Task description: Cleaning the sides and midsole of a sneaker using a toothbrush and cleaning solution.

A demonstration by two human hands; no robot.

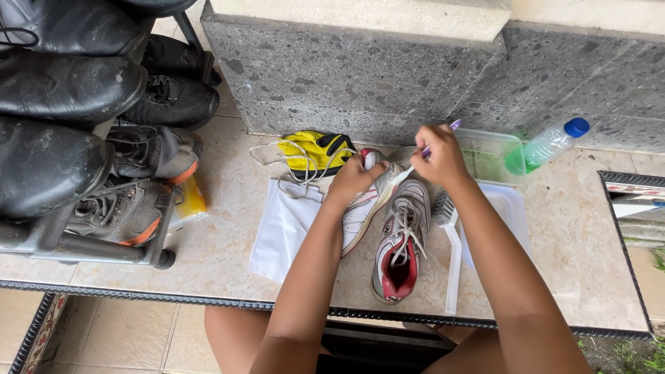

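My left hand grips the toe end of a white sneaker with red trim, tilted on its side. My right hand holds a toothbrush with a purple handle, its head pressed against that sneaker's front. A second sneaker with a red lining stands upright just to the right, laces loose. Both shoes rest partly on a white cloth on the tiled floor.
A shoe rack of dark shoes stands at left. Yellow insoles and loose white laces lie by the stone wall. A clear tub, its white lid, a white scrub brush and a green-tinted bottle sit at right.
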